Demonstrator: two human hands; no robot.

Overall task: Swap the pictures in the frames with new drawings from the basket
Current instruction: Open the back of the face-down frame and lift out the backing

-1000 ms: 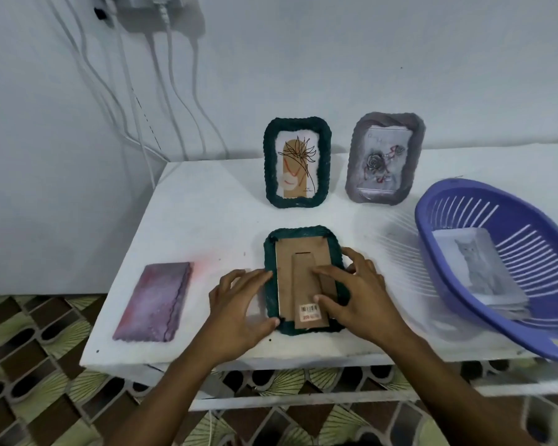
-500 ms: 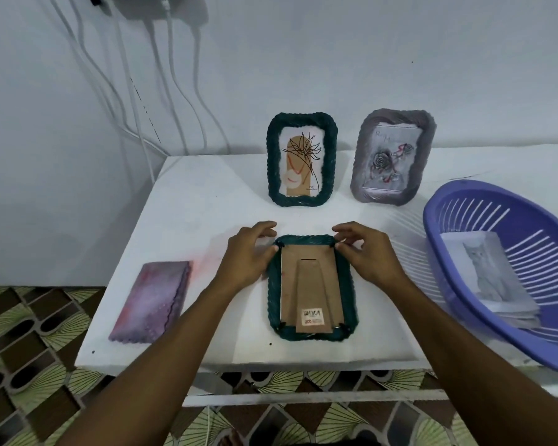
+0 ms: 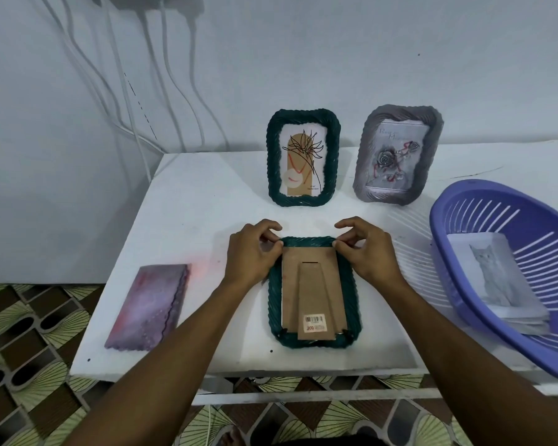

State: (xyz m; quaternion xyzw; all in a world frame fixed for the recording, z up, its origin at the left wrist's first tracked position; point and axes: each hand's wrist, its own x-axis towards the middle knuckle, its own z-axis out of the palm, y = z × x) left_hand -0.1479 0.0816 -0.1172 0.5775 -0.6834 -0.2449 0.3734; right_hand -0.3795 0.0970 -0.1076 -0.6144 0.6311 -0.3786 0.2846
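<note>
A dark green frame (image 3: 313, 292) lies face down near the table's front edge, its brown cardboard back and stand showing. My left hand (image 3: 250, 252) pinches its far left corner. My right hand (image 3: 366, 249) pinches the far right corner. A second green frame (image 3: 303, 157) with a flower drawing stands upright at the back. Beside it on the right leans a grey frame (image 3: 398, 156) holding a rose picture. The purple basket (image 3: 464, 214) on the right holds a stack of drawings (image 3: 496, 278) with a grey cat on top.
A purple-pink frame (image 3: 149, 307) lies flat at the table's (image 3: 200, 207) front left corner. White cables (image 3: 149, 91) hang down the wall at the back left. The basket overhangs the table's front right edge. Patterned floor tiles show below the table.
Both hands moved from the near end of the face-down frame up to its far corners, where the fingertips now pinch. The frame itself has stayed in place.
</note>
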